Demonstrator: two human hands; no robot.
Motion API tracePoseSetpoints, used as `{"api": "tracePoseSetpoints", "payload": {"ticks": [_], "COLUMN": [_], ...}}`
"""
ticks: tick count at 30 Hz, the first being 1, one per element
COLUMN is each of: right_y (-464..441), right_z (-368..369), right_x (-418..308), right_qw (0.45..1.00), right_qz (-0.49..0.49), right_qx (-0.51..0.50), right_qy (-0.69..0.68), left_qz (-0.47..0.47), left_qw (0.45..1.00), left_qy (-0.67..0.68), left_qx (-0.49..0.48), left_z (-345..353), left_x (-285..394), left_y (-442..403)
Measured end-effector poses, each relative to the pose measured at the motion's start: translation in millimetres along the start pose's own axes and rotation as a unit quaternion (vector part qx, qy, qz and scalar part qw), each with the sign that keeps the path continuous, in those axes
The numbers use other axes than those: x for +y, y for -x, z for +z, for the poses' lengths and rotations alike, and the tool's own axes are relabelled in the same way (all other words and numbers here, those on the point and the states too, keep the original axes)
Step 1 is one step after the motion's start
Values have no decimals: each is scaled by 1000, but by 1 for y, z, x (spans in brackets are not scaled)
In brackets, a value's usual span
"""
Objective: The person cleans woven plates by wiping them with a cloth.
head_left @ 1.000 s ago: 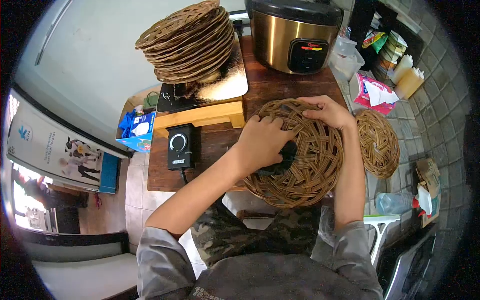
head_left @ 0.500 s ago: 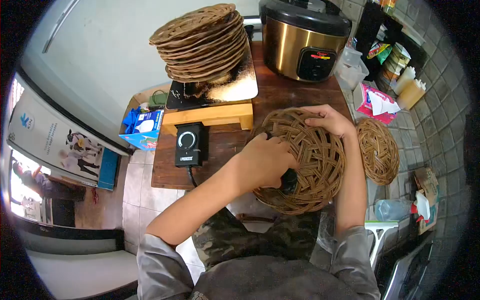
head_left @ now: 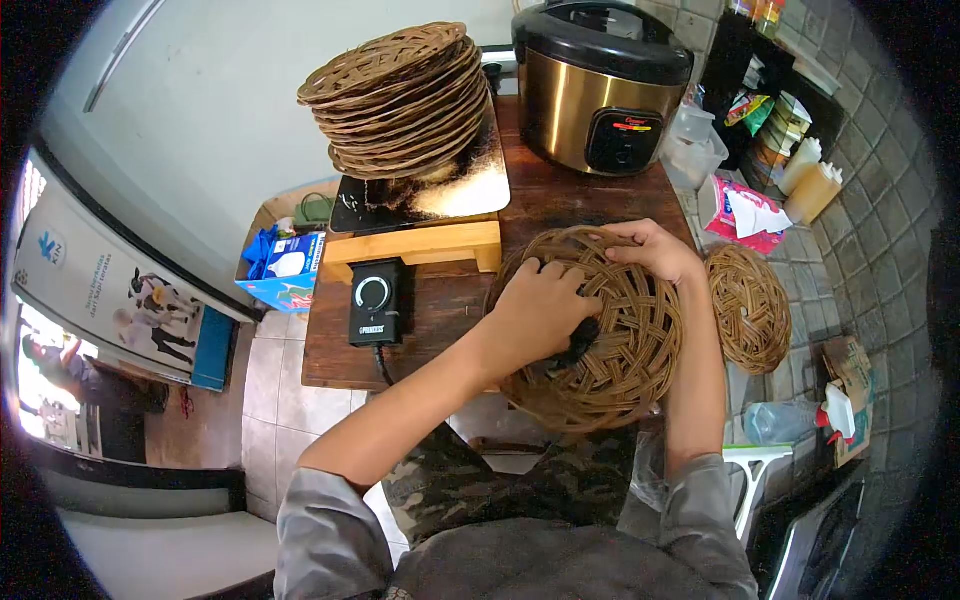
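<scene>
A round woven rattan plate (head_left: 640, 330) is held over the table's front edge, its woven face turned up toward me. My right hand (head_left: 655, 252) grips its far right rim, thumb on the inside and fingers around the edge. Closed over a black, bristly-looking thing (head_left: 580, 343), my left hand (head_left: 545, 308) presses on the left part of the plate. Most of that black thing is hidden under the palm and fingers, so its exact kind cannot be made out.
A tall stack of similar rattan plates (head_left: 400, 105) stands on a shiny cooktop (head_left: 465, 190) at the back left. Behind sits a rice cooker (head_left: 600, 90). Another rattan plate (head_left: 748, 310) lies at the right, near a tissue pack (head_left: 740, 215) and a spray bottle (head_left: 785, 422).
My left hand has shifted slightly across the plate with the black thing, which shows a little higher. The plate has tilted slightly; my right hand keeps its hold on the rim.
</scene>
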State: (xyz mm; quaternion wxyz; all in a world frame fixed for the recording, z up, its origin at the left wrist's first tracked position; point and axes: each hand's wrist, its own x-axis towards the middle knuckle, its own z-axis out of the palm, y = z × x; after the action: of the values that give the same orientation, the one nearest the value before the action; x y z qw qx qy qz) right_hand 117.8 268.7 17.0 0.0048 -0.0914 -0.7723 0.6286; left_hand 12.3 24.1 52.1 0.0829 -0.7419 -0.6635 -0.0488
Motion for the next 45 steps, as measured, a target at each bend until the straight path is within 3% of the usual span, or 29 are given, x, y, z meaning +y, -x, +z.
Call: {"api": "tracePoseSetpoints", "payload": {"ticks": [4,7,9,10,12,19,22,24,32,38,40,41,45], "right_y": [2,3,5,5,4,8,2,2,2,2,2,1,1], "right_z": [-15,-11,-10,-11,-8,-4,-9,-4,-6,-2,-1,0,1], "right_x": [12,7,4,4,5,-5,0,2,-1,0,2,1,-9], "right_qw": [998,997,997,997,997,995,997,993,996,996,996,998,996], "right_qz": [-33,-42,-31,-27,-19,-29,-39,-72,-50,-57,-52,-45,-48], "right_qx": [57,67,66,70,74,95,62,91,70,69,66,45,43], "right_qy": [19,13,12,-5,-28,6,-2,17,7,25,16,17,60], "left_qz": [-31,-47,-21,-20,7,0,-5,3,-21,-1,56,63,24], "left_qw": [992,996,989,988,980,984,988,992,999,995,973,970,973], "left_qy": [-66,6,144,146,124,82,92,78,23,90,174,184,152], "left_qx": [104,78,-38,-41,-154,-157,-127,-96,-9,-35,-143,-148,-170], "left_z": [24,2,-25,-33,-40,-17,-10,-4,11,-5,-17,-25,-15], "left_x": [-3,-9,-16,-16,-15,-5,-9,-9,-6,-7,-9,-6,1], "left_y": [-2,0,3,5,9,-5,-10,-10,-17,1,3,7,2]}}
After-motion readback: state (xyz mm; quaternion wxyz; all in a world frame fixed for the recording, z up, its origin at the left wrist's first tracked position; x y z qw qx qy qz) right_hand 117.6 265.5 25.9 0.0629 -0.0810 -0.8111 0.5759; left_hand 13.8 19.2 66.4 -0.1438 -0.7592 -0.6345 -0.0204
